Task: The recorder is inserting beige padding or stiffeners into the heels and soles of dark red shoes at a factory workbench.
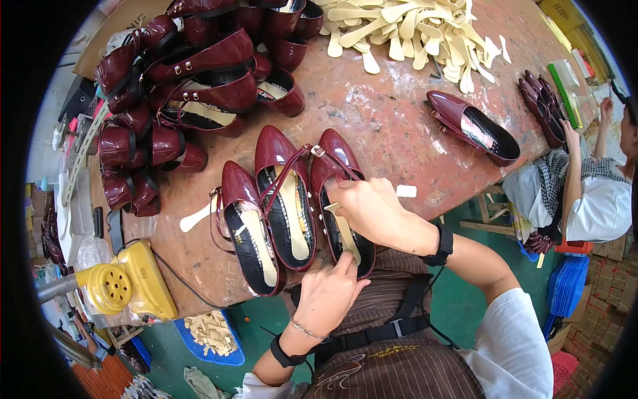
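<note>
Three burgundy patent strap shoes stand side by side at the table's near edge: a left shoe [240, 189], a middle shoe [274, 147] and a right shoe [334, 147]. A cream insole strip lies inside both the left and the middle one. In the right shoe sits another cream insole [347, 238]. My right hand [375, 211] is closed over that shoe's opening, its fingers reaching in at the insole's front end, partly hidden. My left hand [325, 298] is closed at the heel, fingertips on the insole's rear end.
Many burgundy shoes [206, 60] are heaped at the far left. A pile of cream insoles [412, 30] lies at the back. One single shoe [473, 128] rests to the right. A yellow lamp-like device [129, 282] stands at the left edge. A co-worker [588, 193] sits at the right.
</note>
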A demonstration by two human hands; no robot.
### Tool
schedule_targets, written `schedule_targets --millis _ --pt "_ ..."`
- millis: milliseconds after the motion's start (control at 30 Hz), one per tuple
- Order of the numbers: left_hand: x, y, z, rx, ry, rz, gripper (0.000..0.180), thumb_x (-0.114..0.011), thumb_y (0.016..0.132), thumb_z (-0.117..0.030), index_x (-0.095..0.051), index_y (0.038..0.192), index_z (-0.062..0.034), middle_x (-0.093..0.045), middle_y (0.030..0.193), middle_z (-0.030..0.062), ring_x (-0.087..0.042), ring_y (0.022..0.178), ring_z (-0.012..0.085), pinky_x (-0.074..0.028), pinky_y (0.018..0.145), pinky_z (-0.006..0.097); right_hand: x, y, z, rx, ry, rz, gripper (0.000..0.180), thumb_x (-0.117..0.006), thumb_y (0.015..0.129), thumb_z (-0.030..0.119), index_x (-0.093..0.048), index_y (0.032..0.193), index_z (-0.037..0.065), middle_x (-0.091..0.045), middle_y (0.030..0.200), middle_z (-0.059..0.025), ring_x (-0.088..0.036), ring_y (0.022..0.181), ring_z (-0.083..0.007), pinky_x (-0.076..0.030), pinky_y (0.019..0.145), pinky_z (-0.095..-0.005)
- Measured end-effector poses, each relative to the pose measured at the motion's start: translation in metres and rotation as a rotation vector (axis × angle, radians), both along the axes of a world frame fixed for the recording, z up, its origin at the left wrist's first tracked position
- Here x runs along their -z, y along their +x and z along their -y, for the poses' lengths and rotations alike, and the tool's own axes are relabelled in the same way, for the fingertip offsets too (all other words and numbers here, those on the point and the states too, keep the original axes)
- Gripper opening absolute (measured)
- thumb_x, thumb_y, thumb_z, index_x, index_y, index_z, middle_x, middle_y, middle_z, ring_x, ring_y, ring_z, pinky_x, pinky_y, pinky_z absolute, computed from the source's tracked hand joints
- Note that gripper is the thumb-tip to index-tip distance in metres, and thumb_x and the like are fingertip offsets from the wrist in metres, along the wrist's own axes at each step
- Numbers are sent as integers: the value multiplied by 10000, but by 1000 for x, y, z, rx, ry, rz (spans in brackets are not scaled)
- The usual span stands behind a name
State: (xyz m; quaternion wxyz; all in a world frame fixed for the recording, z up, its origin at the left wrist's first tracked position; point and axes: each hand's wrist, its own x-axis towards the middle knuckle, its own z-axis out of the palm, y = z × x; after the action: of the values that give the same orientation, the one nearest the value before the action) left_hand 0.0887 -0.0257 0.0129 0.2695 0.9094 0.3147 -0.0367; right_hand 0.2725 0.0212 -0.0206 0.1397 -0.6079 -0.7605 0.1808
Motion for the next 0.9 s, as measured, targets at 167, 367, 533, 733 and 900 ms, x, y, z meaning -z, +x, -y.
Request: schedule_targets --millis 167,367,533,733,900 --pt "0 0 1 -10 -4 -12 384 -760 827 -302 -657 1023 11 -609 1069 76 -662 817 264 -546 662 367 1 -5 2 29 29 16 258 -702 774 56 -561 988 31 -655 894 -149 -681 708 -386 -537 557 -463" --pt "0 -1 2 -16 10 4 388 -760 825 -294 -660 1029 20 -608 1068 78 -661 817 263 -542 665 371 -2 -12 7 76 33 31 299 -697 789 80 -531 1036 50 -589 939 -149 -670 667 -372 -529 531 -447" --pt "-1 -1 1 -26 -12 7 372 -762 822 -283 -667 1010 23 -615 1071 81 -657 813 265 -539 683 371 3 -10 11 -34 88 129 214 -685 755 100 -628 952 41 -585 919 -120 -688 666 -309 -546 537 -407" --pt "1 2 1 -21 -5 27 356 -756 827 -286 -674 1032 -6 -618 1064 76 -666 823 262 -536 680 372 -3 -8 20 -44 113 248 149 -658 757 144 -676 878 60 -595 902 -106 -695 712 -258 -561 586 -381" --pt "-6 0 3 -31 36 9 364 -723 859 -313 -653 1085 -36 -602 1044 79 -675 786 258 -533 668 367 -2 -15 20 -69 80 210 143 -657 738 135 -672 824 23 -612 898 -133 -698 715 -264 -561 585 -393"
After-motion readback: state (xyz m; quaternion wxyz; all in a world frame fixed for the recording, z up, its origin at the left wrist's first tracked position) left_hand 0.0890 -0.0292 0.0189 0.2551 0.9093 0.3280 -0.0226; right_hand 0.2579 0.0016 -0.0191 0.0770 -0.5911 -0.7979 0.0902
